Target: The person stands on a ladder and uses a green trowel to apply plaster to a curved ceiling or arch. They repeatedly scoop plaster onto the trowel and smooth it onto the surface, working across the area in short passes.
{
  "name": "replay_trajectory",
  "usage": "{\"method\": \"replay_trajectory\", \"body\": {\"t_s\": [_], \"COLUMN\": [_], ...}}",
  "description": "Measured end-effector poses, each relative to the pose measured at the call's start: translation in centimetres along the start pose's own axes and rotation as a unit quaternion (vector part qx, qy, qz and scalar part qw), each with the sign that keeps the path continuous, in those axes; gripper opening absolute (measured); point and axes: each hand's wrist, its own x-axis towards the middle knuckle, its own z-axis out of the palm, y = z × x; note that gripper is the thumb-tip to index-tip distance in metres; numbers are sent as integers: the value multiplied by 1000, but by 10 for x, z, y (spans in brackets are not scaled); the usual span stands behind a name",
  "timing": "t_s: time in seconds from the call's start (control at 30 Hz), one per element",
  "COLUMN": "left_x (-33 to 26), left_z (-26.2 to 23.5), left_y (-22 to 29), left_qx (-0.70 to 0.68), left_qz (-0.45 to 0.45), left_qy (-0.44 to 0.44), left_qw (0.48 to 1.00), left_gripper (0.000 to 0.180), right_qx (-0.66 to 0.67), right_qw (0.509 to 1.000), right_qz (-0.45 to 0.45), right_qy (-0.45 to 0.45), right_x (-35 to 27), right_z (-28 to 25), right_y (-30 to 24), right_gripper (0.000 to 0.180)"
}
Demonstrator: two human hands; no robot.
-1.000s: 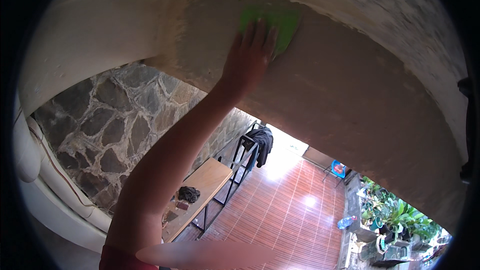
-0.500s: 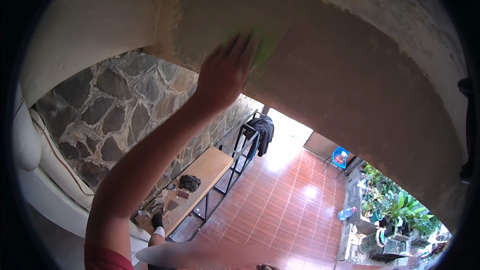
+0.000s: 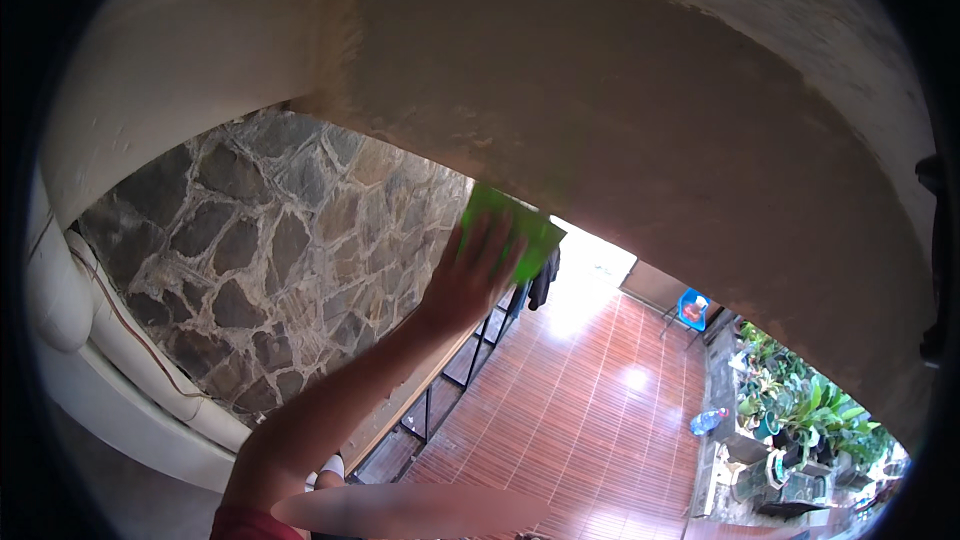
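My left hand [image 3: 468, 275] reaches up from the lower left, with its fingers laid along a flat, bright green plastic putty spreader [image 3: 543, 237]. The spreader is at the lower edge of a smooth, grey-brown plastered face of a beam [image 3: 620, 100]. Whether its far edge touches the plaster I cannot tell. Part of the spreader lies hidden behind my fingers. My right hand does not show.
Beneath the beam runs a wooden bench [image 3: 412, 398], mostly behind my arm, beside a stone wall [image 3: 240, 240]. A black metal frame with dark cloth [image 3: 541, 285] stands beyond. On the red tiled floor [image 3: 560, 410] are a blue chair [image 3: 692, 308] and, farther right, potted plants [image 3: 815, 405].
My left hand and the green spreader have moved down from the plastered face to its lower edge. The view has shifted slightly, and my arm now covers more of the bench.
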Motion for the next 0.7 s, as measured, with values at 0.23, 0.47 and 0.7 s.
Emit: {"method": "replay_trajectory", "body": {"t_s": [0.23,0.47,0.7], "left_x": [-267,-409,-318], "left_z": [-36,-110,-135], "left_y": [134,205,190], "left_qx": [-234,-544,-637], "left_qz": [-456,-830,-753], "left_qy": [-101,-12,-36], "left_qw": [853,121,162], "left_gripper": [42,31,40], "right_qx": [56,248,212], "right_qw": [995,939,967], "right_qz": [75,229,52], "right_qy": [-20,-70,-131], "right_x": [27,49,35], "right_z": [4,-11,16], "right_y": [25,51,10], "right_gripper": [30,30,18]}}
